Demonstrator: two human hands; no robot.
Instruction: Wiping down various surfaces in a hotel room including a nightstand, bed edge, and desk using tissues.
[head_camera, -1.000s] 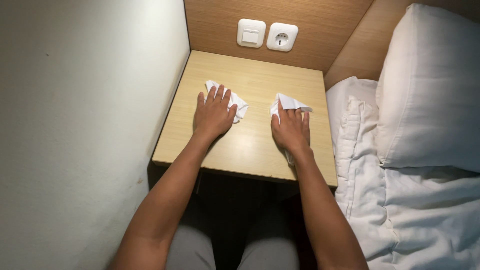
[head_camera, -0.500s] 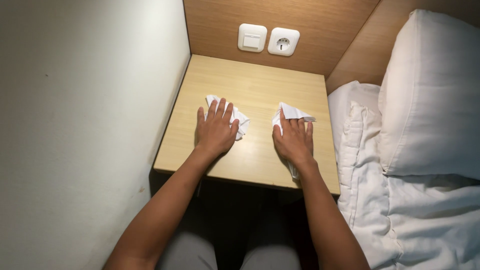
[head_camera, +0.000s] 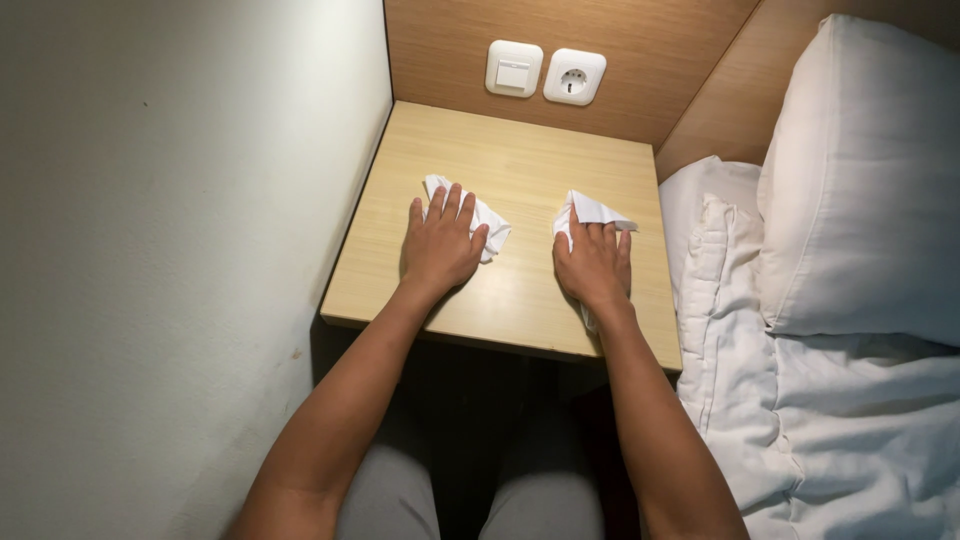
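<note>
Seen from above, looking down past two bare forearms. Far left: a plain wall (head_camera: 180, 250), matt and pale, faintly scuffed low down. Next to it, touching along one edge: a small square bench (head_camera: 520, 150) of light wood-grain laminate, smooth and flat, set into a corner.

On the bench, two crumpled white cloths, thin and papery with sharp folded corners. Left cloth (head_camera: 492, 226) lying under the left hand (head_camera: 440, 248), pressed flat by the palm, fingers (head_camera: 452, 205) straight and slightly fanned, not curled around anything. Right cloth (head_camera: 595, 210) lying under the right hand (head_camera: 596, 265), its pointed tip poking out beyond the fingertips and a strip showing below the wrist near the bench's front edge; fingers close together and flat on top, pressing rather than gripping. Hands apart, a bare strip of bench between them.

Behind the bench: a back panel (head_camera: 640, 40) in a warmer brown wood grain, carrying two white square plastic plates side by side, one switch (head_camera: 513, 68) and one round-faced socket (head_camera: 574, 77).

Right: a bed (head_camera: 830, 430) with rumpled white sheets, soft and creased, and one plump white pillow (head_camera: 870, 180) propped upright. Bottom centre: grey trousers (head_camera: 390, 500) on two knees in shadow under the bench.
</note>
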